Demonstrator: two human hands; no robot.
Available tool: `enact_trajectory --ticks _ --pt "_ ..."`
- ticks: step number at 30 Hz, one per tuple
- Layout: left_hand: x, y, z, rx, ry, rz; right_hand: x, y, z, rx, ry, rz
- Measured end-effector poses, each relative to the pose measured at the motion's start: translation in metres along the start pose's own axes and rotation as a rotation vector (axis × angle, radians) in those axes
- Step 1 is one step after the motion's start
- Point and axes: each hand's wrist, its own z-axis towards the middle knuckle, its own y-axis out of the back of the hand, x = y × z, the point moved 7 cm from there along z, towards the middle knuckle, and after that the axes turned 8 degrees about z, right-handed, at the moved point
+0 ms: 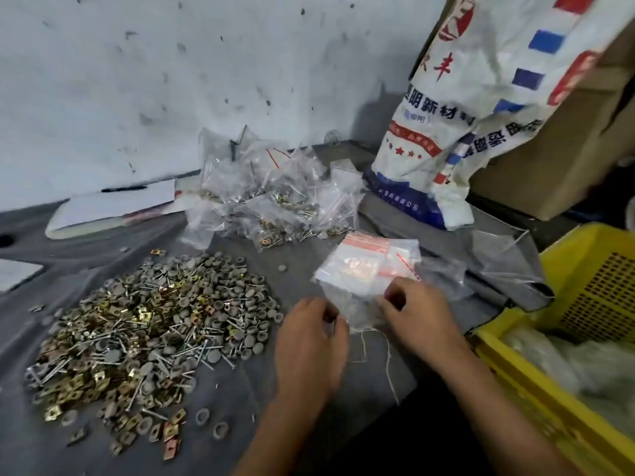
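Observation:
A small clear zip bag [357, 304] lies at the near end of a stack of empty zip bags with red seal strips [369, 261] on the grey table. My left hand [311, 341] has its fingers curled at the bag's left edge and seems to pinch it. My right hand [417, 312] pinches the bag's right edge with curled fingers. Left of my hands spreads a large heap of loose hardware [147, 324]: grey round caps, screws and brass-coloured square clips.
Filled zip bags [271, 197] are piled at the back by the wall. A white printed sack [457, 108] and a cardboard box [563, 159] stand at the right. A yellow plastic crate [584, 280] sits at the near right. A notepad with a pen [113, 204] lies at the left.

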Motion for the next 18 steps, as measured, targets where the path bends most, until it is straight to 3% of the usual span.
enact_trajectory --ticks 2,3,4,7,12,15,18 --pt "-0.012 -0.019 0.015 0.082 -0.109 0.102 -0.018 0.033 0.024 -0.304 -0.130 -0.257" --pt "-0.015 -0.033 0.021 0.125 -0.176 0.173 -0.030 0.040 0.034 -0.333 -0.198 -0.290" --pt "-0.020 -0.045 0.025 0.205 -0.214 0.244 -0.035 0.044 0.041 -0.304 -0.268 -0.312" --pt "-0.019 -0.061 0.032 0.238 -0.297 0.331 -0.048 0.036 0.054 -0.215 -0.309 -0.282" --pt "-0.004 -0.049 0.053 0.291 -0.287 0.234 -0.032 0.042 0.067 -0.141 -0.204 -0.073" --pt "0.015 -0.006 0.065 0.211 -0.280 0.119 0.003 0.046 0.064 -0.134 -0.073 0.093" --pt "0.043 0.056 0.069 0.029 -0.287 0.096 0.056 0.036 0.059 -0.162 0.081 0.358"
